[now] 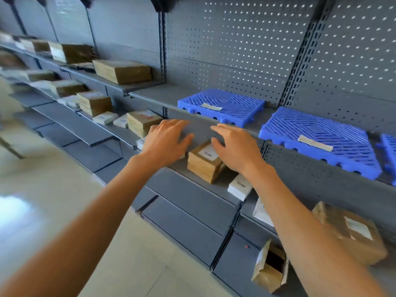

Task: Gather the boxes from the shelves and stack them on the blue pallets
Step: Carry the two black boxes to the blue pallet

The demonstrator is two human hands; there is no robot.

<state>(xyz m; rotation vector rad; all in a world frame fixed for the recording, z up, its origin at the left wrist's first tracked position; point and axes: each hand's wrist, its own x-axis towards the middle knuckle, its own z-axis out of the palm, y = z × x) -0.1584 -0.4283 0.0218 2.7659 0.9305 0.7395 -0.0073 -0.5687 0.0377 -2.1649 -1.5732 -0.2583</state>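
A small brown cardboard box (203, 165) with a white label sits on the middle grey shelf. My left hand (166, 142) hovers just left of it, fingers spread and holding nothing. My right hand (232, 146) hangs above its right side, fingers loosely curved, also holding nothing. Two blue pallets lie bare on the shelf above: one (222, 106) behind my hands, a larger-looking one (321, 142) to the right. A sliver of a third blue pallet (390, 155) shows at the right edge.
Several more brown boxes (123, 70) and white packets (240, 186) lie along the shelves to the left and below. A brown parcel (351, 232) and an opened carton (271, 269) sit at the lower right. Pale floor (53, 189) spreads on the left.
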